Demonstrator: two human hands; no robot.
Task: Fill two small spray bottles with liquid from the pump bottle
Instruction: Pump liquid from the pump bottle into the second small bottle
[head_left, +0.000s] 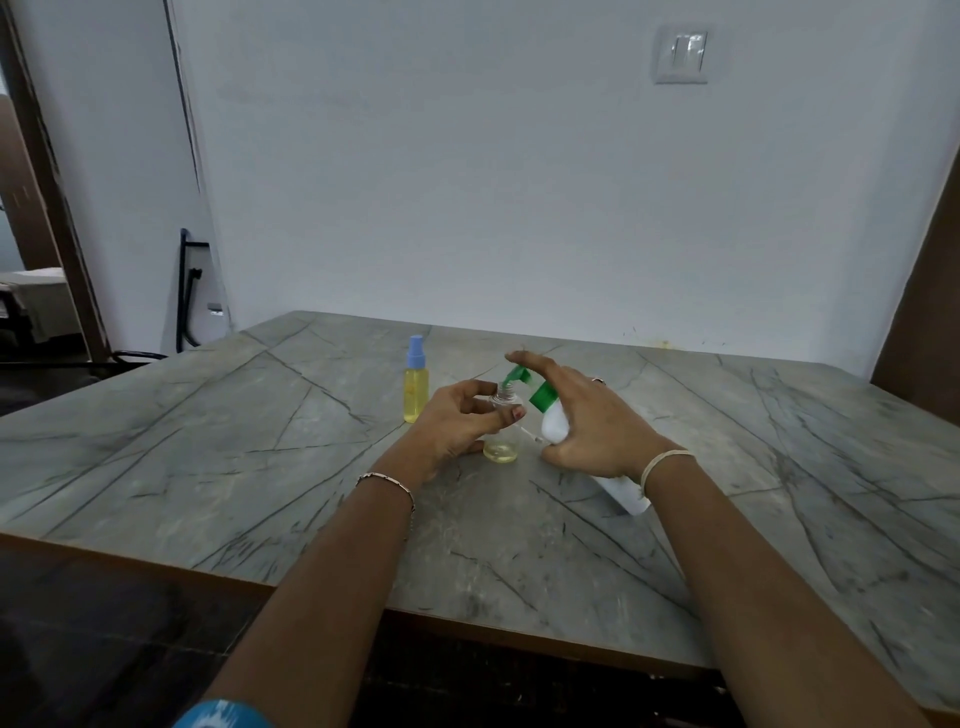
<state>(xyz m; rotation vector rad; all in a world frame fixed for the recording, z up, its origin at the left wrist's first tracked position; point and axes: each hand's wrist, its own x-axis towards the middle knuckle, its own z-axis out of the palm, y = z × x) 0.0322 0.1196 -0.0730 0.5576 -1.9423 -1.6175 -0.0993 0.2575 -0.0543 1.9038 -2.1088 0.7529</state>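
Head view of a filling step at a grey veined table (260, 415). The open bottle (503, 442), small, clear and uncapped, stands upright on the tabletop near the centre, with a shallow layer of yellow liquid at its base. The left hand (460, 423) comes in from seven o'clock of this bottle and grasps it, thumb and fingers curled round its neck and upper body.

The pump bottle (555, 423), white with a green collar, is at three o'clock of the open bottle and tilted, its top leaning toward ten o'clock and its base pointing toward four o'clock, close to the tabletop. The right hand (597, 421) grips its body, thumb below and fingers wrapped over it. The index finger is stretched out over the green pump head (518, 375), whose nozzle sits just above the open bottle's mouth. Whether the finger is pressing down cannot be told.

The capped spray bottle (416, 389), with a blue top and nearly full of yellow liquid, stands upright at ten o'clock of the open bottle, just beyond the left hand and apart from it.

A bracelet (387, 480) circles the left wrist and a pale band (665, 462) the right. On the wall (467, 182) behind, a switch plate (681, 54) sits at one o'clock of the scene.
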